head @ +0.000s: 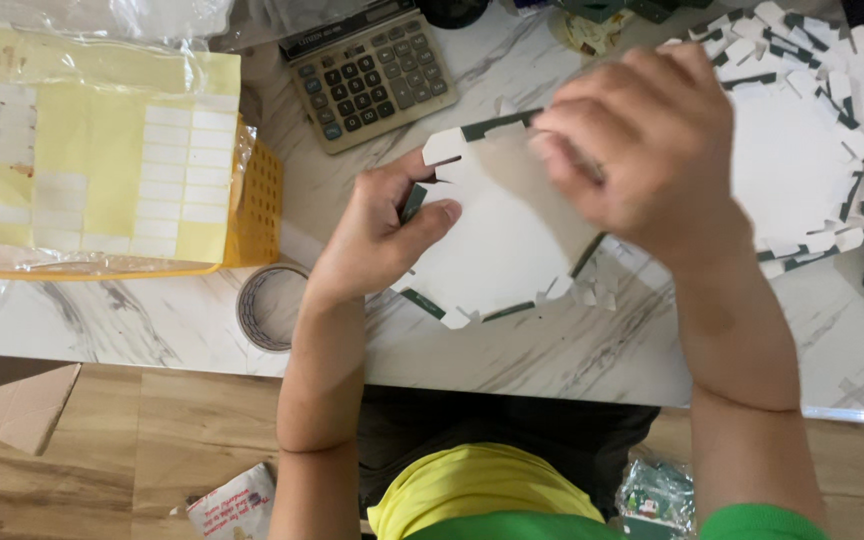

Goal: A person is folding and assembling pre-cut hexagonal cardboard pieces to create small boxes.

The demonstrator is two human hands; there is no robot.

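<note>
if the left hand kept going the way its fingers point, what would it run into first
Probably the right hand: the left hand points rightward across the flat white cardboard cutout with dark green edges it holds. Depth is unclear.

Calculator (372,75) behind the cardboard cutout (502,240); tape roll (270,306) left, stack (812,150) right.

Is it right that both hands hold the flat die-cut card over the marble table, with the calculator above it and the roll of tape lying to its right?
Not quite. The head view shows the roll of tape lying to the left of the die-cut card, beside the left hand. The rest stands: the right hand also holds the card over the marble table, with the calculator above.
</note>
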